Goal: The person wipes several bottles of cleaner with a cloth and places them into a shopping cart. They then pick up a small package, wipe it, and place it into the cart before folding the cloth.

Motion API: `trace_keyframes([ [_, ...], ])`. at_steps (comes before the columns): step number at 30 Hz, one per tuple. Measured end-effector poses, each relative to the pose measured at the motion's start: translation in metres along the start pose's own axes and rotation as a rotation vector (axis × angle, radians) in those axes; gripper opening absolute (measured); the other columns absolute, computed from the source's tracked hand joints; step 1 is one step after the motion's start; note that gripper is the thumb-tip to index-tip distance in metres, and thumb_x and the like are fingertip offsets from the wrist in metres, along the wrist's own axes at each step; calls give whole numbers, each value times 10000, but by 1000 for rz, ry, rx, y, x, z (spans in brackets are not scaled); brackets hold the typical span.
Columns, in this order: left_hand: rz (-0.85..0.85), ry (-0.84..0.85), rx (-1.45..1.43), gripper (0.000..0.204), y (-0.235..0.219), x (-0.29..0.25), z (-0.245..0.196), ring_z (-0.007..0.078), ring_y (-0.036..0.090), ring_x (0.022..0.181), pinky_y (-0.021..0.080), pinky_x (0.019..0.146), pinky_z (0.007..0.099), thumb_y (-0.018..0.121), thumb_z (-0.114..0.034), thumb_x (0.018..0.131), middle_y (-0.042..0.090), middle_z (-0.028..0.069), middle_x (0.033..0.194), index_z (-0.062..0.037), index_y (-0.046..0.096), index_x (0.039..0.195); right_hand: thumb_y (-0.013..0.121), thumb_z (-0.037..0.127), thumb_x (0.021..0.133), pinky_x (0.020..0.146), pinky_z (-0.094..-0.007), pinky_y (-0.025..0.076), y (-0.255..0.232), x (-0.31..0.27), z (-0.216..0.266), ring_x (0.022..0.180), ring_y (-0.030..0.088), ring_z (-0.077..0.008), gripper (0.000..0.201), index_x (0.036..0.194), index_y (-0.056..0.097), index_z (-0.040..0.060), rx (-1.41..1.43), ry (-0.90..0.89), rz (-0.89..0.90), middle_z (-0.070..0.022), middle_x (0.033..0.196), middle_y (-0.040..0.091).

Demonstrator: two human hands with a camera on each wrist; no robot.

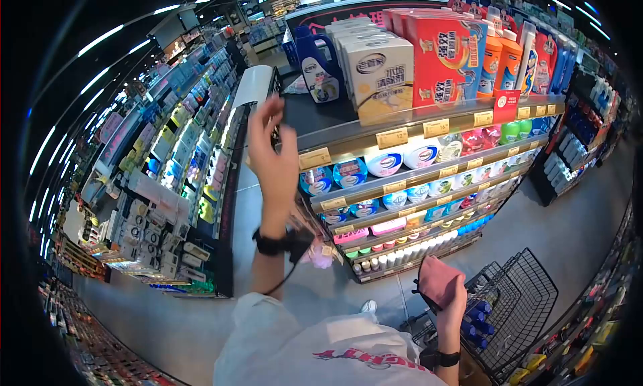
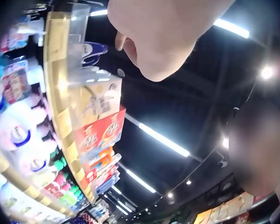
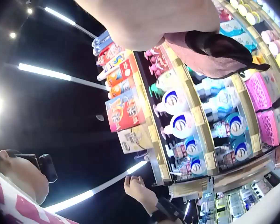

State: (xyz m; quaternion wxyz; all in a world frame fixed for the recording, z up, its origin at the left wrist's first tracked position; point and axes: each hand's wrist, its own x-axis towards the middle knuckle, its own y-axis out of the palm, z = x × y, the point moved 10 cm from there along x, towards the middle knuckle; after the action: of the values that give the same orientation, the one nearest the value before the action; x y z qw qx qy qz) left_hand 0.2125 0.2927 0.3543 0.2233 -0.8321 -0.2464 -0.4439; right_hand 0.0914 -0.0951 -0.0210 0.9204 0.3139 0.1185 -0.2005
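My left hand (image 1: 273, 151) is raised in front of the top shelf's left end, fingers loosely bent and holding nothing. To its right stand a dark blue bottle (image 1: 320, 68) and a row of yellow-and-white boxes (image 1: 380, 78), with a gap between hand and bottle in the head view. The left wrist view shows the back part of that hand (image 2: 163, 37); most fingers are hidden there. Low on the right, my right hand (image 1: 452, 305) grips a pink pouch (image 1: 439, 282) with a dark edge. The right wrist view has the pouch (image 3: 205, 58) hanging below the hand (image 3: 154, 21).
Red boxes (image 1: 445, 61) and orange bottles (image 1: 509, 61) stand farther right on the top shelf. Lower shelves hold white tubs (image 1: 384, 162) behind price-tag rails. A black wire cart (image 1: 529, 299) with blue-capped bottles (image 1: 477, 319) is at lower right. Another stocked shelf (image 1: 181, 128) runs along the left.
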Motion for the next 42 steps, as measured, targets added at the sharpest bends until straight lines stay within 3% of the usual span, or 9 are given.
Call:
trace_keyframes([
  [4, 34, -37, -20, 522, 26, 86, 65, 278, 566, 1262, 445, 1079, 371, 664, -133, 925, 586, 204, 1299, 66, 469, 1366, 519, 428, 1048, 977, -299, 438, 47, -12, -6, 1082, 582, -142, 483, 1214, 614, -16, -64, -27, 54, -55, 1186, 622],
  [9, 444, -207, 81, 894, 92, 117, 130, 348, 615, 1170, 484, 1001, 385, 815, -394, 801, 590, 273, 1284, 146, 393, 1376, 504, 430, 1052, 983, -309, 445, 54, -10, -22, 1107, 589, -164, 501, 1262, 591, -17, -13, -61, 41, -72, 1223, 611],
  [17, 375, -113, 425, 885, 94, 126, 141, 516, 577, 1172, 496, 977, 467, 801, -403, 798, 497, 470, 1243, 194, 363, 1284, 521, 428, 1044, 991, -331, 463, 63, -30, -17, 1129, 597, -187, 488, 1275, 571, 0, 17, -81, 28, -79, 1235, 602],
  [22, 294, 23, 430, 764, 89, 136, 137, 391, 715, 906, 577, 755, 400, 826, -358, 783, 686, 300, 1013, 162, 478, 1221, 553, 426, 1029, 961, -358, 498, 61, -34, -16, 1107, 631, -209, 463, 1245, 588, 18, 18, -107, -57, -83, 1222, 628],
  [25, 497, -55, 320, 652, 96, 136, 142, 495, 646, 1023, 538, 888, 475, 809, -310, 768, 627, 384, 1066, 188, 546, 1097, 556, 430, 1028, 963, -359, 495, 65, -31, -18, 1105, 631, -206, 462, 1241, 586, 21, 71, -62, -23, -81, 1218, 626],
  [26, 421, 21, 359, 575, 92, 137, 144, 313, 721, 914, 565, 757, 371, 816, -333, 780, 711, 234, 1018, 99, 629, 1111, 532, 433, 1039, 976, -341, 475, 66, -31, -15, 1105, 617, -189, 473, 1247, 585, 11, 48, -78, -9, -77, 1217, 620],
  [36, -257, 275, 82, 467, -16, 73, -6, 188, 621, 922, 491, 835, 314, 764, -249, 906, 647, 140, 1099, 50, 567, 1207, 444, 448, 1072, 1034, -327, 431, 87, -31, 24, 1174, 585, -189, 549, 1319, 547, -31, -37, -173, 101, -95, 1278, 601],
  [39, -173, 236, -241, 504, -19, 45, -32, 236, 596, 956, 474, 886, 340, 751, -232, 912, 603, 118, 1028, 64, 532, 1256, 428, 440, 1080, 1077, -333, 407, 104, -33, 48, 1243, 555, -206, 558, 1372, 503, -29, 103, -232, 153, -104, 1325, 576],
  [42, 19, -15, -615, 530, 13, -9, -42, 139, 586, 1039, 464, 938, 287, 714, -232, 949, 620, 109, 1184, 58, 494, 1334, 400, 454, 1082, 1134, -364, 368, 129, -65, 106, 1352, 473, -231, 614, 1461, 401, -29, 111, -501, 49, -126, 1448, 491],
])
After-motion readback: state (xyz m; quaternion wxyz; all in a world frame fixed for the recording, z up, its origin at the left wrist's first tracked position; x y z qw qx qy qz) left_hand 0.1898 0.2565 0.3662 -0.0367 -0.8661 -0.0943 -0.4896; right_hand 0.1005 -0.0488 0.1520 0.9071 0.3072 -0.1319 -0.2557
